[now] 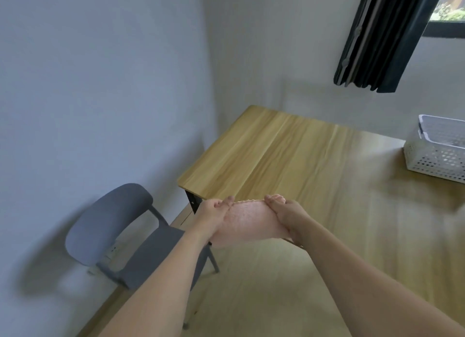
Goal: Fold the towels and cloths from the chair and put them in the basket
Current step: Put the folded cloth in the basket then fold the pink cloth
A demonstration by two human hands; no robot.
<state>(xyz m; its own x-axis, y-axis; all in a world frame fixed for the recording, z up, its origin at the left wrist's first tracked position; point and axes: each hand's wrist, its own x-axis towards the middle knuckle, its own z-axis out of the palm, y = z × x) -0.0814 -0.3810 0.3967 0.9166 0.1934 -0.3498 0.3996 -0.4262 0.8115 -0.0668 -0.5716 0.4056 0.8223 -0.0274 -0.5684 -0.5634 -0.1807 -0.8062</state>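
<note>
A pink towel [247, 221] hangs stretched between both hands, above the near left edge of the wooden table [289, 155]. My left hand [214, 211] pinches its left top corner and my right hand [284, 211] pinches its right top corner. The grey chair [120, 236] stands to the left by the wall; its seat shows no cloth on the visible part. A white perforated basket [437, 158] sits on the table at the far right, partly cut off by the frame edge; something lies inside it, but I cannot make out what.
Grey walls close in at left and behind the table. A dark curtain [377, 39] hangs beside a window [450, 9] at the top right. Light wooden floor [251, 299] lies between the chair and the table.
</note>
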